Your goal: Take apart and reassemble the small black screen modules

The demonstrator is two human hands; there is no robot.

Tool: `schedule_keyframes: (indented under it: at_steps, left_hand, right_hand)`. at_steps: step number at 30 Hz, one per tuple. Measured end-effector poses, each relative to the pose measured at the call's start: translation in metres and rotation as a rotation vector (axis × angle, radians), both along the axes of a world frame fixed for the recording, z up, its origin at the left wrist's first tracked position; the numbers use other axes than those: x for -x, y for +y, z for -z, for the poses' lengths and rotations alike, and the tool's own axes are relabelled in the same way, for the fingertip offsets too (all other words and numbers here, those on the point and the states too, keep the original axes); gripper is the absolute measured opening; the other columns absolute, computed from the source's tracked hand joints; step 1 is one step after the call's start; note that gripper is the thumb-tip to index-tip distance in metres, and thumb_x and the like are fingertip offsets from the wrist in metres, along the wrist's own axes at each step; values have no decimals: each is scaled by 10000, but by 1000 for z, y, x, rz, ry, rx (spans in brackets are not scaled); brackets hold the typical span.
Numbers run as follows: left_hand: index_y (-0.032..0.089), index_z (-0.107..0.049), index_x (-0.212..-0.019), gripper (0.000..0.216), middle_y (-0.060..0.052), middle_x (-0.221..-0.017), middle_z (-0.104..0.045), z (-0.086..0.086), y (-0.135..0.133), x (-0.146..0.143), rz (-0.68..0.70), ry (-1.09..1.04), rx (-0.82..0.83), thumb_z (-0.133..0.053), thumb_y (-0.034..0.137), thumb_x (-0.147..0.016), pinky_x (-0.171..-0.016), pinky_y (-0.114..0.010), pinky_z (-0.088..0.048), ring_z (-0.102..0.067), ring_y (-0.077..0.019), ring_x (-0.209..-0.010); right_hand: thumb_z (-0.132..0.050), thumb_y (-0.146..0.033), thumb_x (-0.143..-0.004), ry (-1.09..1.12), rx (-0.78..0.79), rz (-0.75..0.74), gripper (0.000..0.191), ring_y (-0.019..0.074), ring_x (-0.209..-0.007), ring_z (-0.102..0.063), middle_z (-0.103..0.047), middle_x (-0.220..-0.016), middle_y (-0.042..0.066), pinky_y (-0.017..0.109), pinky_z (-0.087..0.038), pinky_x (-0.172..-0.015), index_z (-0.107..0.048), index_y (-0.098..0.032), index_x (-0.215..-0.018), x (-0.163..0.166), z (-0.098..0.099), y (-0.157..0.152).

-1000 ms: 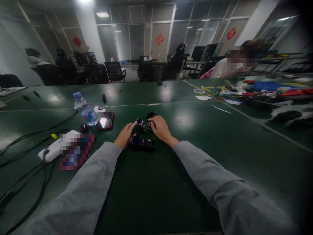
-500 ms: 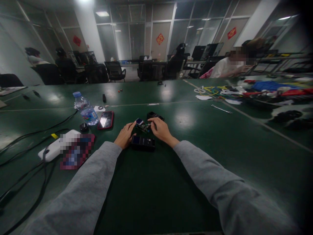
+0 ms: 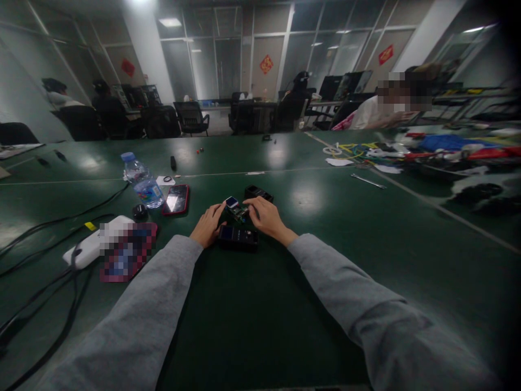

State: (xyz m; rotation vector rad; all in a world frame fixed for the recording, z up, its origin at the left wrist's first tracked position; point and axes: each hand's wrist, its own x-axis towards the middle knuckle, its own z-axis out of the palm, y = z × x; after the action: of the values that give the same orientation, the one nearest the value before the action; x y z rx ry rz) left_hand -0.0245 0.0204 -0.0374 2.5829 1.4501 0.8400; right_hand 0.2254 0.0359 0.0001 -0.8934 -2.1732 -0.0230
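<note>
A small green circuit board (image 3: pixel 239 213) with a little screen (image 3: pixel 232 202) is between my hands, just above or on the table. My left hand (image 3: pixel 207 225) grips its left side, the fingertips by the screen and the thumb low, near a black handheld device case (image 3: pixel 238 238). From the right, my right hand (image 3: pixel 267 218) has its fingers bent on the board's other end, the index finger reaching over the top. A second black case (image 3: pixel 259 193) lies behind the right fingers, partly hidden. The exact contact of the fingertips is too small to make out.
On the left are a water bottle (image 3: pixel 142 182), a red-edged phone (image 3: pixel 176 200), a white power bank (image 3: pixel 97 244), another phone (image 3: pixel 129 254) and black cables. A wrench (image 3: pixel 368 182) and heaped wires (image 3: pixel 439 149) lie at right. People sit beyond the table.
My right index finger has shifted slightly left over the circuit board. My left hand and both black cases stay where they were.
</note>
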Motion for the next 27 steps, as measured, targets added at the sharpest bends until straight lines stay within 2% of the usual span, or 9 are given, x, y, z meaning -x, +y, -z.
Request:
schedule_keyframes:
  at_steps: [4,12,18,27]
  left_hand:
    - [265,-146,-1500,709,-144,-1422,-373,-3,-3,-1,-4,-26,-5,-519,279,-896,-1027,-481,-428,-430,-283,-1308]
    - [236,-364,-1364,510,-128,-1326,-421,-9,-7,-1,31,-40,-31,-539,250,-885,-996,-479,-465,-466,-267,-1255]
    - [254,-322,-1419,599,-127,-1360,-407,-7,-5,-2,20,-23,-29,-557,210,-869,-994,-468,-465,-493,-262,-1236]
    - [256,-291,-1458,618,-145,-1405,-415,-3,-1,0,21,10,-6,-534,260,-889,-974,-468,-471,-502,-272,-1237]
  right_hand:
    - [-384,-225,-956,-8,-6,11,259,220,-914,-575,-617,-1001,77,362,-461,-845,-565,-194,-1139,0,0,0]
    - [-399,-222,-946,-27,28,23,197,178,-765,-564,-603,-858,36,300,-436,-741,-593,-209,-981,-1,2,-1]
    - [-404,-211,-947,-9,42,-4,187,171,-775,-574,-618,-878,35,284,-432,-761,-588,-206,-978,-1,2,-2]
    - [-406,-204,-950,-23,57,-13,186,173,-783,-574,-621,-899,39,282,-427,-760,-585,-207,-998,-1,1,-3]
